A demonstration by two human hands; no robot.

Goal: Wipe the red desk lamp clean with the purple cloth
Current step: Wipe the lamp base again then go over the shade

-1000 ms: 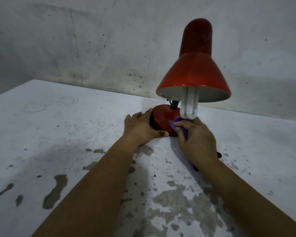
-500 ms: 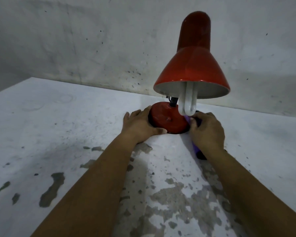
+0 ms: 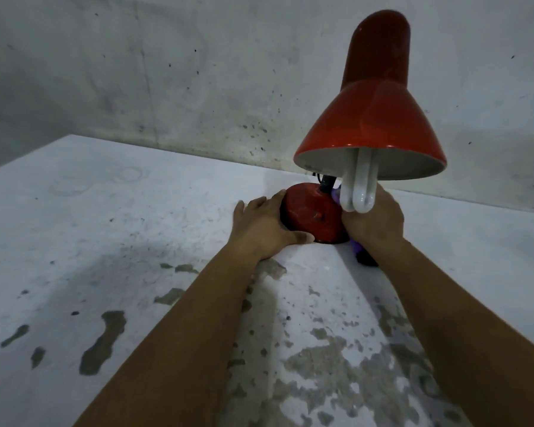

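The red desk lamp stands on the white table, its round red base (image 3: 310,215) low between my hands and its cone shade (image 3: 372,118) hanging above with a white bulb (image 3: 359,188) poking out. My left hand (image 3: 264,226) holds the base's left side, thumb along its front edge. My right hand (image 3: 375,221) grips the purple cloth (image 3: 336,195) and presses it against the right, rear side of the base. The cloth is mostly hidden under that hand; a strip shows below it.
The white table (image 3: 121,241) has flaking paint and grey patches near me. A stained concrete wall (image 3: 198,72) rises just behind the lamp. A small dark object (image 3: 366,260) lies on the table under my right wrist.
My right hand has carried the cloth from the front of the base round to its right and rear side. My left hand has stayed on the base.
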